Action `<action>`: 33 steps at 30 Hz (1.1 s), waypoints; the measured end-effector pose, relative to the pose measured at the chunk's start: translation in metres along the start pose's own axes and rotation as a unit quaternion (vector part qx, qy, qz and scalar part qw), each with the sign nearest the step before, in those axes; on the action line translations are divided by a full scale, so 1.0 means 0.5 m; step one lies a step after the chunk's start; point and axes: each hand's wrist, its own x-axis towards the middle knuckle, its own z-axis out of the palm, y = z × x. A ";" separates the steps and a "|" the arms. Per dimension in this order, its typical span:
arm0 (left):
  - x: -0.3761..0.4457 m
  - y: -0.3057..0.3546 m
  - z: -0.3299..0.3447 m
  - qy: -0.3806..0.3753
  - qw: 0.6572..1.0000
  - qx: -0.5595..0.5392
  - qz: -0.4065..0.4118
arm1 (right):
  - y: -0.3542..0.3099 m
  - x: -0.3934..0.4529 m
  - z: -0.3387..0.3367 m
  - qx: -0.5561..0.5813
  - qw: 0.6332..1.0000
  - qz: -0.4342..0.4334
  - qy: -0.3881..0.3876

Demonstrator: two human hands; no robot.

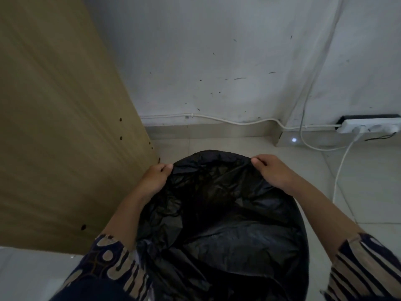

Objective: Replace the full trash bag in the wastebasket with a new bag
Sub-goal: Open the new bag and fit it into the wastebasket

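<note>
A black trash bag (223,218) fills the lower middle of the view, its mouth spread wide and its crinkled inside facing up. The wastebasket itself is hidden under the plastic. My left hand (156,179) pinches the bag's far-left rim between thumb and fingers. On the far-right rim my right hand (273,170) is closed on the plastic in the same way. Both forearms reach forward along the bag's sides, with patterned sleeves at the bottom corners.
A tall wooden cabinet side (60,118) stands close on the left, nearly touching my left hand. A white wall (217,61) with a baseboard is just behind the bag. A white power strip (368,126) and its cables (338,177) lie on the tiled floor at right.
</note>
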 end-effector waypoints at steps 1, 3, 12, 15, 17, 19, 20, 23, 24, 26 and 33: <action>0.003 0.003 -0.004 -0.015 0.999 -0.028 -0.018 | -0.002 0.001 -0.002 0.016 1.000 0.017 -0.011; 0.002 0.011 -0.016 -0.033 0.997 -0.061 -0.042 | -0.007 0.007 -0.007 0.072 0.996 0.045 -0.021; 0.001 0.037 0.005 -0.011 0.996 -0.093 0.002 | -0.048 0.046 0.028 0.025 0.999 -0.015 0.023; 0.006 0.033 0.008 -0.009 0.994 -0.111 0.014 | -0.044 0.045 0.027 0.037 0.999 -0.027 0.010; 0.008 0.037 0.008 -0.017 0.993 -0.118 0.008 | -0.045 0.048 0.024 0.054 0.999 -0.006 -0.006; 0.009 0.039 0.010 -0.017 0.993 -0.115 0.002 | -0.047 0.051 0.026 0.066 0.998 0.004 -0.009; 0.009 0.042 0.010 -0.014 0.993 -0.115 -0.001 | -0.048 0.052 0.027 0.074 0.997 0.007 -0.004; 0.012 0.047 0.008 -0.025 0.994 -0.104 -0.010 | -0.044 0.057 0.029 0.093 0.996 0.011 0.010; 0.013 0.049 0.007 -0.032 0.995 -0.098 -0.014 | -0.044 0.057 0.029 0.094 0.995 0.014 0.010; 0.014 0.050 0.007 -0.030 0.996 -0.087 -0.009 | -0.047 0.059 0.031 0.096 0.995 0.018 0.011; -0.014 0.009 -0.014 0.039 0.999 -0.009 0.020 | -0.023 0.025 0.011 0.033 0.996 -0.008 0.078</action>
